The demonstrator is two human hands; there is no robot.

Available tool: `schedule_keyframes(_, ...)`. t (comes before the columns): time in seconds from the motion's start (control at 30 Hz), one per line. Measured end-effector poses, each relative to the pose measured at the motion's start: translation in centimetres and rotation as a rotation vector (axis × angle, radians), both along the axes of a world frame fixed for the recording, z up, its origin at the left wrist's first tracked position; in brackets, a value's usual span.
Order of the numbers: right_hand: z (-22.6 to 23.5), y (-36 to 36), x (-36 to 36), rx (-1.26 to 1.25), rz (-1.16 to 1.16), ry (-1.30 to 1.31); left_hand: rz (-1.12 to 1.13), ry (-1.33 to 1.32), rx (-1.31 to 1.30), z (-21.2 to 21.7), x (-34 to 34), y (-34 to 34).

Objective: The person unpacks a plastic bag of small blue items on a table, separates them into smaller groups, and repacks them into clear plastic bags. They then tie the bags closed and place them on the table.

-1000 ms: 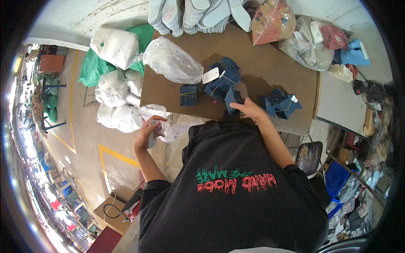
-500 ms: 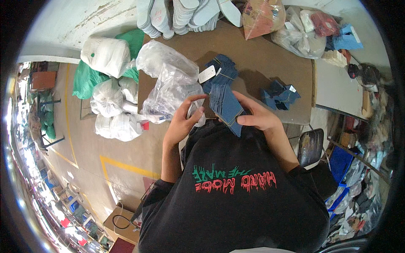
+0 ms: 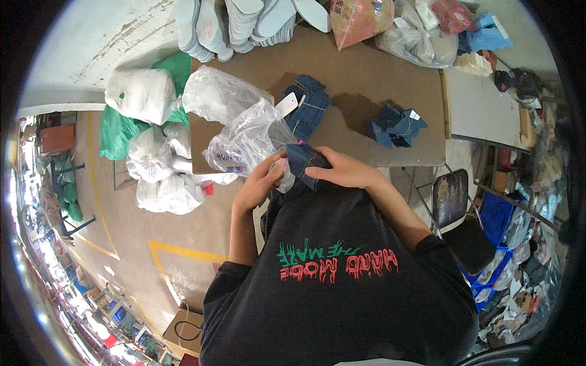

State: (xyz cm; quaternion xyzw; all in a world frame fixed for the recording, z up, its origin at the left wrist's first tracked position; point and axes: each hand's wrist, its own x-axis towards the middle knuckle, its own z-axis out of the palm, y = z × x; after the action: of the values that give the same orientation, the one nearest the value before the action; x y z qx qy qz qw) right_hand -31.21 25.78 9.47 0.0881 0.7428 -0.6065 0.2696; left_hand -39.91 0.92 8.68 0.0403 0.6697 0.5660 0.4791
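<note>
A stack of dark blue denim-like cut pieces [image 3: 301,160] is gripped by my right hand [image 3: 342,169], thumb across its face. Close beside it, my left hand [image 3: 259,185] has its fingers bent around the edge of a clear plastic bag [image 3: 247,137], whose crumpled end hangs between hand and stack. The bag spreads over the table's left part. Just beyond my hands lies a tied bundle of blue pieces [image 3: 311,107] with a white tag [image 3: 285,105]. Farther right sit more tied blue pieces [image 3: 395,125].
Stacks of pale sole-shaped pieces [image 3: 243,24] stand on the brown table's [image 3: 366,70] far edge, near filled bags [image 3: 421,39]. White bundles [image 3: 141,94] and green sacks [image 3: 116,134] are at the left. A dark chair [image 3: 452,198] stands at the right.
The stack in my right hand has moved left against the plastic bag and tipped. My left hand's fingers, spread before, have closed at the bag's edge. The whole view has shifted slightly.
</note>
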Motion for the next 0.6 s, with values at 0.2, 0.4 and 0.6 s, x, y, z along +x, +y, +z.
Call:
schedule_keyframes(0.2, -0.8, -0.2, -0.2, 0.123, 0.049, 0.020, -0.006, 0.110, -0.024, -2.3, 1.5, -0.8)
schedule_keyframes(0.4, -1.9, 0.4, -0.3, 0.158, 0.056, -0.012, 0.052, 0.031, -0.004, -2.3, 1.3, 0.0)
schedule_keyframes(0.6, -5.1, 3.7, 0.2, 0.303, -0.100, 0.012, 0.041, 0.141, -0.107, -1.9, 0.5, 0.7)
